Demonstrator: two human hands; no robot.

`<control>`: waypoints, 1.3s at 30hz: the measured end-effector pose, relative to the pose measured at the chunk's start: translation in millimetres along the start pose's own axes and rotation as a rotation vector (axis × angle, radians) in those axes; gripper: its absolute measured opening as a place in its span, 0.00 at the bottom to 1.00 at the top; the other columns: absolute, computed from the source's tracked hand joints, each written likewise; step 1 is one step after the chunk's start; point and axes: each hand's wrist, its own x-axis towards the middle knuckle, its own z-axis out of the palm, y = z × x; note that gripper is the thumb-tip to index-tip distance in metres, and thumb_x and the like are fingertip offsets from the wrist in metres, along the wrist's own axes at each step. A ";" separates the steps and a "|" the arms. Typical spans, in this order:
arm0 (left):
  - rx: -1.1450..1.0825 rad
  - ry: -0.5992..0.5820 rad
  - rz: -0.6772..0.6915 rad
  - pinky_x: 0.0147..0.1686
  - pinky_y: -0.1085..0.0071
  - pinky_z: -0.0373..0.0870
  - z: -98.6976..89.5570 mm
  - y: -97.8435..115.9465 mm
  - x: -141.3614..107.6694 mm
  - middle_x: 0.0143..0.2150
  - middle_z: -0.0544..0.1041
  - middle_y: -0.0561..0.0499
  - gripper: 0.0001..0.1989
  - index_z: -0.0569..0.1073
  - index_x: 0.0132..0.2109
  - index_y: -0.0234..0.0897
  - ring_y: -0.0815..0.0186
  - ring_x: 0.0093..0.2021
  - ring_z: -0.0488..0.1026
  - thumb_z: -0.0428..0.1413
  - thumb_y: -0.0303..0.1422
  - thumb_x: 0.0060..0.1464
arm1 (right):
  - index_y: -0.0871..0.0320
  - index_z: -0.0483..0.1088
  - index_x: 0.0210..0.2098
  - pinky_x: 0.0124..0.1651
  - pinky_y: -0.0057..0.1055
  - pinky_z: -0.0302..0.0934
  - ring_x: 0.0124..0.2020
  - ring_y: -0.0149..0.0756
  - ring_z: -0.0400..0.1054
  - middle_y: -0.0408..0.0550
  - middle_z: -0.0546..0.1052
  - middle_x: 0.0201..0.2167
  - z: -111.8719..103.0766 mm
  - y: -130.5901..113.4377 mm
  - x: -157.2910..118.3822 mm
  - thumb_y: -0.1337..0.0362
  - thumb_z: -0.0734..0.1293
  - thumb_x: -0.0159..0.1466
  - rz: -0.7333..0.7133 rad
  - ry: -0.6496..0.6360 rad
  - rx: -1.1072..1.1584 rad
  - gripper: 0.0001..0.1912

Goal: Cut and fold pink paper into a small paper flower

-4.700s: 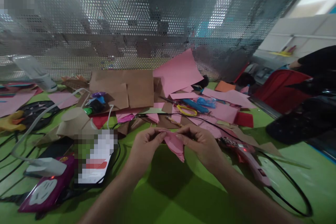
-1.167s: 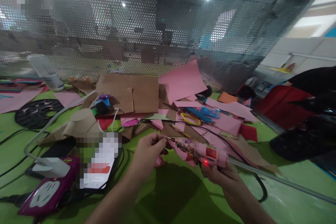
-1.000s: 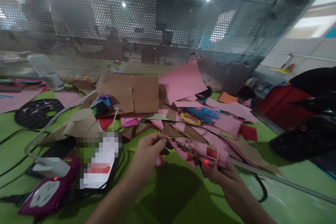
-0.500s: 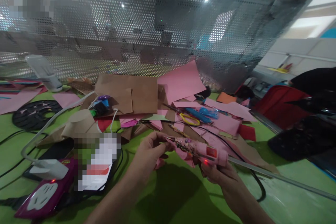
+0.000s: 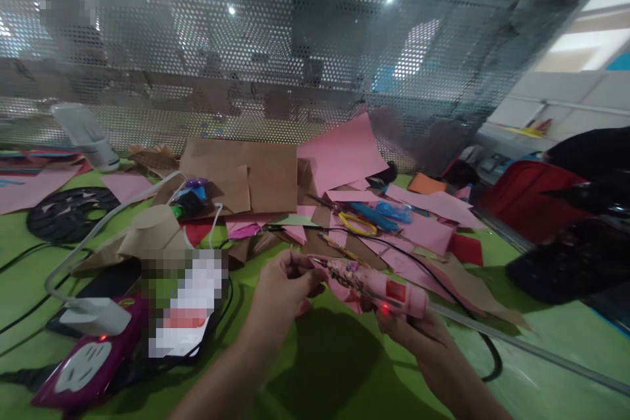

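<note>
My right hand (image 5: 411, 328) is wrapped round a pink hot glue gun (image 5: 374, 285) with a red light glowing on its side. A long clear glue stick (image 5: 536, 346) sticks out of its back, and the front part is crusted with dark residue. The gun's nozzle points left, right beside the fingertips of my left hand (image 5: 288, 285). Those fingers are pinched on a small piece of pink paper (image 5: 304, 307), mostly hidden by the hand. More pink paper (image 5: 347, 295) shows under the front of the gun.
Behind the hands lie pink paper scraps, yellow-handled scissors (image 5: 359, 224) and a brown cardboard sheet (image 5: 241, 174). At left are a purple power strip (image 5: 46, 390) with a white plug (image 5: 96, 316), a phone and a black tape-like ring (image 5: 63, 220). A black cable (image 5: 438, 279) curves past the glue gun.
My left hand has shifted slightly, its fingers curling closer together by the nozzle. The glue gun stays almost in place; the whole view has moved a little.
</note>
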 end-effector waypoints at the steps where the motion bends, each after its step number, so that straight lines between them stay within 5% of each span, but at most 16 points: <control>1: -0.001 0.013 -0.002 0.24 0.76 0.69 0.0 -0.3 0.6 0.22 0.75 0.54 0.17 0.69 0.27 0.35 0.71 0.22 0.73 0.69 0.32 0.34 | 0.49 0.80 0.44 0.57 0.50 0.61 0.51 0.55 0.70 0.52 0.81 0.44 -0.1 0.3 0.2 0.45 0.70 0.56 -0.002 -0.015 -0.004 0.21; 6: 0.051 0.047 -0.041 0.16 0.80 0.62 0.8 1.2 -0.9 0.22 0.74 0.53 0.15 0.68 0.28 0.36 0.70 0.20 0.72 0.67 0.33 0.35 | 0.51 0.80 0.42 0.61 0.52 0.56 0.56 0.56 0.67 0.53 0.79 0.48 4.9 -1.8 -1.4 0.46 0.71 0.56 0.005 0.020 0.035 0.21; 16: 0.110 0.064 -0.033 0.18 0.79 0.64 3.9 9.1 -6.4 0.22 0.73 0.55 0.12 0.67 0.27 0.36 0.72 0.20 0.70 0.64 0.32 0.37 | 0.50 0.79 0.44 0.65 0.56 0.46 0.60 0.57 0.62 0.53 0.77 0.53 3.0 4.9 -2.4 0.47 0.71 0.57 0.001 0.029 -0.005 0.20; 39: 0.156 0.119 -0.093 0.15 0.80 0.63 5.3 10.8 -6.9 0.22 0.73 0.55 0.10 0.66 0.26 0.37 0.71 0.19 0.70 0.61 0.28 0.39 | 0.52 0.75 0.52 0.64 0.53 0.52 0.58 0.54 0.65 0.54 0.75 0.55 -2.0 14.7 -1.8 0.48 0.68 0.61 -0.024 -0.029 -0.108 0.24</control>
